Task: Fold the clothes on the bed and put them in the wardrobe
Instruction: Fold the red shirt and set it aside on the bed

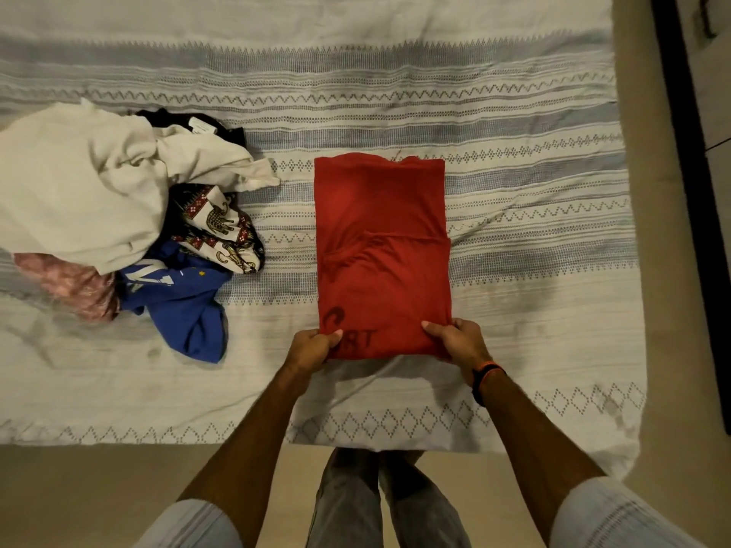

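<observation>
- The red shirt [381, 247] lies flat on the bed [534, 231], already narrowed to a long panel.
- The left hand [312, 346] and right hand [459, 342] each pinch a near corner.
- Best to carry both corners evenly to the far edge, then smooth the mid crease.
- The unfolded pile [118, 215] waits at left.

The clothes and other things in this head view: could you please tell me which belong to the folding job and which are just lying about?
Part of the job:
- red T-shirt, partly folded, near edge pinched by left hand and right hand
- unfolded pile: cream garment, elephant-print cloth, blue garment, pink garment, black garment
- wardrobe, at the right edge

Just there:
- striped bedspread
- wristband
</observation>
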Motion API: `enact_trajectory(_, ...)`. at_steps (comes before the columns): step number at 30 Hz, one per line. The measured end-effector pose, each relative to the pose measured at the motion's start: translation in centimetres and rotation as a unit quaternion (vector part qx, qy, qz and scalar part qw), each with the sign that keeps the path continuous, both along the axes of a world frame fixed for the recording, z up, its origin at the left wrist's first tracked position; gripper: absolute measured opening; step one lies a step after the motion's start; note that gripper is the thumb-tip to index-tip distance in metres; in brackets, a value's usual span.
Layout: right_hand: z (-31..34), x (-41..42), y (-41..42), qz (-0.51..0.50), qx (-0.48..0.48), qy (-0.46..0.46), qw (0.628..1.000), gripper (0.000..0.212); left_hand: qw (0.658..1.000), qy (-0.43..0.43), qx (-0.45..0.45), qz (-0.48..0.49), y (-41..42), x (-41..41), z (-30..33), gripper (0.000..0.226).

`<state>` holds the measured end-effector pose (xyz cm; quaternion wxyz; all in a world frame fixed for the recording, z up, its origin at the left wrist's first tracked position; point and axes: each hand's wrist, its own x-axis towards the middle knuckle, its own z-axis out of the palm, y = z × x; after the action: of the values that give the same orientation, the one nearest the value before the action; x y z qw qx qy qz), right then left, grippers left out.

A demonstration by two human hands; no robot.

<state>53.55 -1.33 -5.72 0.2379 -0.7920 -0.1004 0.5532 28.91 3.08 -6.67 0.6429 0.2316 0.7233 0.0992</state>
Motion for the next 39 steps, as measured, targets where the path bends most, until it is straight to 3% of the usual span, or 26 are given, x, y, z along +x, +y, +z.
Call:
enact_trajectory(6,2.8,0.2,-1.0,-0.023,0.034,0.008,0.999,0.049,0.996,-0.040,0.005,0.076,-0.9,-0.2,3.8,0.007)
enact_trajectory(12,6.1,-0.1,-4.7,-0.054,0.068,0.002,0.996,0.062,0.994,-0.032,0.041,0.100,-4.5,0.0,8.0,0.017)
enact_trajectory(17,8.3,0.2,-9.3,-0.049,0.079,-0.012,0.996,0.067,0.990,-0.026,0.066,0.124,-9.3,0.4,10.7,0.052)
enact_trajectory(23,10.6,0.7,-12.1,-0.043,0.098,0.006,0.994,0.068,0.986,-0.047,0.084,0.135,-11.9,0.7,12.7,0.045)
enact_trajectory(30,11.0,1.7,-7.5,-0.060,0.115,-0.003,0.992,0.061,0.981,-0.073,0.074,0.163,-7.6,1.4,13.1,0.006)
enact_trajectory(39,9.9,2.2,4.1,-0.121,0.118,0.017,0.986,0.060,0.959,-0.123,0.059,0.249,3.9,2.8,11.2,0.026)
